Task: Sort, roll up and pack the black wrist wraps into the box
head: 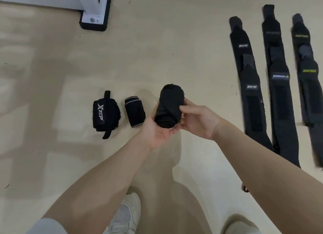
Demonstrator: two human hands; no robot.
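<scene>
- A rolled black wrist wrap [168, 106] is held above the floor, between both hands, near the middle of the scene; its long axis runs near-to-far, tipped a little to the right at the far end, with the spiral end face pointing back toward the person.
- The left hand [157, 129] cups the roll from below and from its left side, fingers curled round it.
- The right hand [195, 120] pinches the roll's right flank with thumb and fingertips, so both hands are in contact and neither is nearer.
- Just left of the hands, two finished rolls lie on the floor [52, 146]: a grey-edged roll [135, 112] and, beyond it, an XTEP-marked roll [105, 114].
- To the right, well apart, three rows of flat wraps [279, 87] lie unrolled, long axes running near-to-far.
- No box is in view, so where the roll goes next cannot be told; setting it beside the grey-edged roll seems likely.
- A white shoe [127, 214] shows at the near edge.
</scene>
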